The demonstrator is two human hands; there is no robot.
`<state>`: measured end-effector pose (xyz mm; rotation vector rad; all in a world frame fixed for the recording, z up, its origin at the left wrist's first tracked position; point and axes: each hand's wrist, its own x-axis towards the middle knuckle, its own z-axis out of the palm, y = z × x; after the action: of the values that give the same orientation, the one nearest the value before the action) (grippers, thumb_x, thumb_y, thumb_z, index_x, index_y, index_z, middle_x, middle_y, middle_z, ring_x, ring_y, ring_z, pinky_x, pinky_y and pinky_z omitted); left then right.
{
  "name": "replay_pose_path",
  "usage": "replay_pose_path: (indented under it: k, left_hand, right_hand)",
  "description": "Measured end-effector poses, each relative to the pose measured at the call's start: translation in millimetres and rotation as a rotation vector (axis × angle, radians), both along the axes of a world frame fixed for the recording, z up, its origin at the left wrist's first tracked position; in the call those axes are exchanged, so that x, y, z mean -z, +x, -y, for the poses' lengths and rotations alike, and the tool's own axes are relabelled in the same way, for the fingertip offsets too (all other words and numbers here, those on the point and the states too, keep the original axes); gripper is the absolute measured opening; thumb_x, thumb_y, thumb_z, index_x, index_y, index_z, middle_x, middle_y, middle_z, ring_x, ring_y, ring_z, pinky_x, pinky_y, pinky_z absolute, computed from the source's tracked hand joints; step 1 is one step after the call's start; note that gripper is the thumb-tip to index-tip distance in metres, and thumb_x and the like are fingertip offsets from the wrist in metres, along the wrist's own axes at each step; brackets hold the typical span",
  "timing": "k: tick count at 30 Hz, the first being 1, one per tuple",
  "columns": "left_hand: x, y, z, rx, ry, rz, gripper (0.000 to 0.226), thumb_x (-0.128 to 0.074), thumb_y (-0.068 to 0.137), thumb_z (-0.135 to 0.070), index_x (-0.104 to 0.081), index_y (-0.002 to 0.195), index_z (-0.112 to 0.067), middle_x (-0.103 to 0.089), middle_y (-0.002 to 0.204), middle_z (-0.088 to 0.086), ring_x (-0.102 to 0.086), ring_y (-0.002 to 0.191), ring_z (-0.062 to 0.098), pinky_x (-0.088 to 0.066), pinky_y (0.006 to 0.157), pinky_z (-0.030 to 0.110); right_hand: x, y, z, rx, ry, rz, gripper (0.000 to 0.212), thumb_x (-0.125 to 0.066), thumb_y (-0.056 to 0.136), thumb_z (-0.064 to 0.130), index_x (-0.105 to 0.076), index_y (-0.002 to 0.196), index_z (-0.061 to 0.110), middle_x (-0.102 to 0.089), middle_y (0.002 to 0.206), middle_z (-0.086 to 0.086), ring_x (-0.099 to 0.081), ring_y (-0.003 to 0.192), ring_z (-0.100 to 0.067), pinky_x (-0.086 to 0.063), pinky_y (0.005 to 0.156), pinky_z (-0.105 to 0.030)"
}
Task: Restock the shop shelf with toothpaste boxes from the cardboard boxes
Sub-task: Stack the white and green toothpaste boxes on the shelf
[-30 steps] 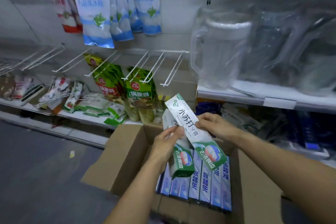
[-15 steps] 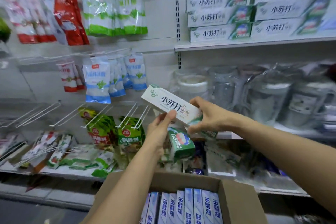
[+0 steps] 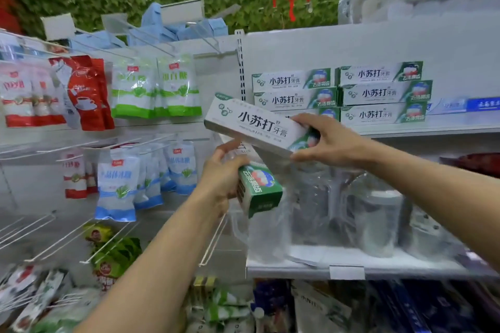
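Only two hands and two forearms of the person are in view. The left hand (image 3: 221, 173) and, to its right, the right hand (image 3: 330, 143) are bare, and faint ridges of knuckle and tendon show on the back of the right hand. The slim left forearm (image 3: 162, 251) and right forearm (image 3: 433, 184) are uncovered to the picture's edge. Blur hides the fingernails' details.
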<state>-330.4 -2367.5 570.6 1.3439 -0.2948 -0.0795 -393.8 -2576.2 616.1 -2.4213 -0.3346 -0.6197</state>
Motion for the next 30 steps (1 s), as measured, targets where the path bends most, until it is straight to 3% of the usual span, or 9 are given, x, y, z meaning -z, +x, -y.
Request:
replay_pose_path:
  k: [5,9,13,17,20,24,26,30]
  left_hand:
    - [-48,27,26,-0.065,-0.021,0.069,0.041,-0.059,0.092,-0.006,-0.057,0.128,-0.027,-0.063,0.116,0.005,-0.068,0.053,0.011,-0.05,0.043,0.023]
    - [-75,47,43,-0.102,-0.03,0.082,0.041,-0.058,0.093,-0.008,-0.055,0.129,-0.027,-0.063,0.115,0.007,-0.066,0.046,0.009,-0.047,0.039,0.021]
    - [-86,68,58,-0.154,-0.042,0.094,0.043,-0.057,0.094,-0.006,-0.054,0.132,-0.026,-0.06,0.118,0.01,-0.066,0.047,0.012,-0.046,0.037,0.02]
    - [-85,88,72,-0.197,-0.069,0.099,0.044,-0.058,0.093,-0.005,-0.054,0.132,-0.025,-0.063,0.112,0.007,-0.067,0.051,0.014,-0.048,0.04,0.022]
    - [-84,98,84,-0.215,-0.074,0.103,0.044,-0.058,0.093,-0.005,-0.055,0.131,-0.026,-0.061,0.099,-0.001,-0.067,0.049,0.012,-0.048,0.04,0.021]
    - [-83,113,95,-0.232,-0.045,0.129,0.045,-0.059,0.092,-0.006,-0.055,0.131,-0.028,-0.061,0.115,0.004,-0.068,0.062,0.015,-0.053,0.048,0.025]
    - [-84,117,100,-0.238,-0.053,0.135,0.045,-0.059,0.092,-0.006,-0.056,0.13,-0.029,-0.061,0.114,0.002,-0.068,0.067,0.018,-0.054,0.054,0.028]
    - [-85,121,110,-0.24,-0.081,0.153,0.043,-0.059,0.092,-0.006,-0.057,0.127,-0.03,-0.062,0.116,0.007,-0.066,0.063,0.018,-0.053,0.047,0.023]
  right_hand:
    - [-56,37,47,0.121,-0.169,0.111,0.064,-0.083,0.07,0.026,-0.051,0.125,0.028,-0.058,0.094,0.01,-0.057,0.078,-0.008,-0.049,0.076,-0.022]
    - [-94,71,87,0.196,-0.335,0.186,0.064,-0.083,0.068,0.031,-0.05,0.122,0.032,-0.061,0.103,0.01,-0.06,0.091,-0.016,-0.05,0.086,-0.037]
    - [-120,111,111,0.339,-0.544,0.258,0.067,-0.081,0.071,0.031,-0.048,0.129,0.031,-0.06,0.12,0.004,-0.055,0.097,-0.018,-0.043,0.086,-0.035]
    - [-126,155,129,0.333,-0.637,0.249,0.065,-0.079,0.073,0.033,-0.046,0.129,0.031,-0.058,0.122,0.001,-0.056,0.104,-0.021,-0.044,0.086,-0.037]
    - [-126,177,141,0.325,-0.637,0.231,0.067,-0.08,0.072,0.034,-0.046,0.13,0.032,-0.058,0.123,0.003,-0.055,0.106,-0.02,-0.044,0.086,-0.036]
    - [-125,195,153,0.279,-0.595,0.202,0.073,-0.082,0.07,0.036,-0.045,0.133,0.033,-0.058,0.124,0.005,-0.052,0.099,-0.015,-0.04,0.08,-0.032]
    - [-125,199,157,0.263,-0.588,0.207,0.074,-0.082,0.069,0.038,-0.046,0.133,0.034,-0.057,0.123,0.007,-0.048,0.094,-0.011,-0.041,0.079,-0.033]
    - [-126,201,161,0.251,-0.589,0.216,0.07,-0.082,0.069,0.04,-0.049,0.131,0.037,-0.058,0.117,0.008,-0.048,0.095,-0.011,-0.039,0.074,-0.032]
